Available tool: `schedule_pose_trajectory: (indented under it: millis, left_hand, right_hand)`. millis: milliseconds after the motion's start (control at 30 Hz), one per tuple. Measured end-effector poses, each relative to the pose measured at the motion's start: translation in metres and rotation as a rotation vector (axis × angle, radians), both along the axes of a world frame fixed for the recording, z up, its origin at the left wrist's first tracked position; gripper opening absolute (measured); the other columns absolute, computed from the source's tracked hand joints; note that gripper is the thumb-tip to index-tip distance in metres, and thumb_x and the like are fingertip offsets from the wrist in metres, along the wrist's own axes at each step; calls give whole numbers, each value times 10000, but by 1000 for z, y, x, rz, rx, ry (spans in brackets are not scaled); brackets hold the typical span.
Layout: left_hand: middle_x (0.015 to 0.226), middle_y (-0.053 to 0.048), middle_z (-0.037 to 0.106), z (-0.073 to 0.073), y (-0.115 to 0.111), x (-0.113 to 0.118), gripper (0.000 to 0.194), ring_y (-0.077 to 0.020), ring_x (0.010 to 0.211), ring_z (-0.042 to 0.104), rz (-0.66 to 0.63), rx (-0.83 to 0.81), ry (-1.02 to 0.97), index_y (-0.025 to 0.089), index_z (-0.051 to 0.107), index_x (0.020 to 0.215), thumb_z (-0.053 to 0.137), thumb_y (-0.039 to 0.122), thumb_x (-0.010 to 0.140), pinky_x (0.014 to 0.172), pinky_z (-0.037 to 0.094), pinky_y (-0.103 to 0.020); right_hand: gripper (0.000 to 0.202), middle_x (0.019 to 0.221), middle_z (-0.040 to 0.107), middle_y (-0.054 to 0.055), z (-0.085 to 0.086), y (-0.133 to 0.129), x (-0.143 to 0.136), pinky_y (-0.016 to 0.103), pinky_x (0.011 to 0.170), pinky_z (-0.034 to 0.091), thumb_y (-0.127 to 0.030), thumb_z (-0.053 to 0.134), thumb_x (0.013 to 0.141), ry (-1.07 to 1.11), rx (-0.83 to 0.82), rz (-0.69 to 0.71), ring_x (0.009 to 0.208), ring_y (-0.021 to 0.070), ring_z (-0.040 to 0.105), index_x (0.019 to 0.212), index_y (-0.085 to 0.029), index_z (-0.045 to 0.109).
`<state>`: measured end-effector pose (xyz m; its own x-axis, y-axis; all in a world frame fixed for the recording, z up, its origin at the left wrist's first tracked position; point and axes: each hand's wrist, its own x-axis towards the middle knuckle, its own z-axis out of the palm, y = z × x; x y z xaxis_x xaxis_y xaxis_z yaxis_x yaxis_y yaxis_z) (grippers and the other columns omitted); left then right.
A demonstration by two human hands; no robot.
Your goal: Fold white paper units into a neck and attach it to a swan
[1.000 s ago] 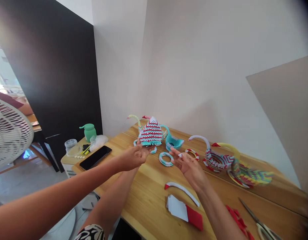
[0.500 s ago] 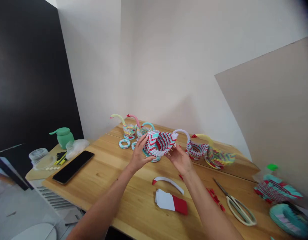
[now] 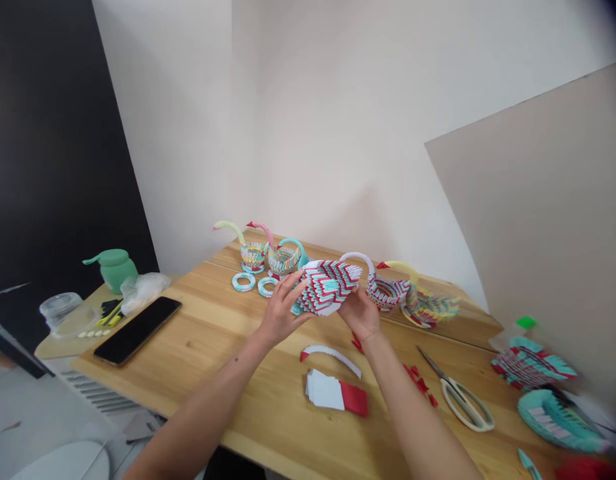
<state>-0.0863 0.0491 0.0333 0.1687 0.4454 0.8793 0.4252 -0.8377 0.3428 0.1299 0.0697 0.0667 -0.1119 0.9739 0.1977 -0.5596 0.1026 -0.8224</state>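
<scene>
Above the table, both hands hold a folded-paper swan body (image 3: 331,287) with red, white and turquoise zigzag rows. Its patterned outer side faces me, and its pointed end is to the right. My left hand (image 3: 283,310) grips the left side, thumb below and fingers over the edge. My right hand (image 3: 361,315) supports the right end from beneath; some of its fingers are hidden behind the paper. On the table below lie a curved white neck piece (image 3: 333,351) with a red tip and a stack of white and red paper slips (image 3: 325,389).
Behind stand several paper swans, among them a yellow-necked one (image 3: 252,257) and a white-necked one (image 3: 387,293), near paper rings (image 3: 237,287). Scissors (image 3: 461,398) and red folded pieces (image 3: 421,385) lie right. A phone (image 3: 138,331) and a green container (image 3: 117,272) are left.
The swan body has been tilted in my hands: its hollow opening faced me before, and now its outer side does. The whole view has shifted slightly.
</scene>
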Motion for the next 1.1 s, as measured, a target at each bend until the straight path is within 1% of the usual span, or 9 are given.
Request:
schedule_pose_trajectory:
  millis: [100, 233, 300, 367, 500, 667, 867, 967, 1100]
  left_hand:
    - [1470, -118, 369, -11, 17, -6, 790, -305, 1357, 337, -1, -175, -73, 289, 317, 1438, 706, 394, 759, 1116, 284, -479]
    - [1484, -104, 352, -40, 45, -12, 809, -309, 1365, 317, -65, -429, -164, 282, 298, 1448, 706, 377, 756, 1122, 263, -477]
    - [1501, -105, 320, -52, 55, -12, 851, -305, 1366, 312, -94, -504, -192, 276, 264, 1461, 717, 352, 745, 1126, 252, -474]
    - [1514, -114, 293, -59, 61, -10, 882, -302, 1377, 293, -105, -549, -189, 261, 238, 1470, 724, 332, 738, 1132, 239, -469]
    - [1519, -129, 283, -60, 65, -4, 906, -300, 1395, 257, -100, -589, -136, 239, 229, 1475, 731, 280, 722, 1137, 216, -470]
    - [1487, -142, 340, -59, 66, -1, 895, -303, 1383, 285, -83, -626, -119, 228, 256, 1465, 731, 256, 707, 1126, 232, -472]
    - [1514, -128, 299, -70, 72, -2, 910, -300, 1397, 261, -81, -644, -92, 239, 239, 1471, 730, 242, 704, 1131, 218, -488]
    - [1517, -128, 293, -74, 73, -2, 928, -299, 1396, 268, -97, -673, -90, 241, 210, 1480, 730, 255, 712, 1131, 227, -493]
    - [1523, -147, 274, -75, 72, -3, 1036, -315, 1393, 273, -86, -725, -88, 233, 166, 1491, 776, 234, 653, 1126, 242, -492]
  right_hand:
    - [179, 824, 705, 7, 0, 11, -1, 390, 813, 466, -441, 717, 691, -94, -56, 43, 908, 243, 610, 694, -278, 642]
    - [173, 755, 701, 1, -3, 26, -8, 378, 795, 477, -391, 761, 666, -145, -109, 92, 821, 217, 629, 695, -256, 655]
    - [177, 739, 702, -4, -6, 32, -11, 368, 801, 476, -378, 775, 658, -151, -119, 91, 825, 211, 633, 697, -249, 659]
    - [190, 727, 705, -4, -10, 37, -12, 354, 803, 473, -369, 789, 641, -161, -126, 83, 833, 207, 635, 708, -240, 667]
    - [219, 712, 707, -15, -21, 46, -8, 334, 801, 467, -376, 803, 606, -165, -137, 62, 823, 195, 634, 700, -233, 667]
    - [231, 717, 717, -6, -38, 57, -3, 343, 804, 464, -394, 789, 604, -159, -157, 52, 846, 208, 639, 698, -228, 661]
    - [258, 709, 714, -10, -56, 66, 1, 344, 789, 467, -419, 791, 596, -138, -167, 62, 807, 206, 647, 711, -224, 667]
    - [266, 728, 721, -11, -61, 69, 3, 334, 782, 469, -418, 797, 588, -119, -173, 62, 791, 195, 648, 723, -223, 675]
    - [265, 755, 729, -10, -64, 69, 5, 316, 762, 475, -408, 799, 590, -102, -182, 61, 775, 183, 648, 739, -221, 686]
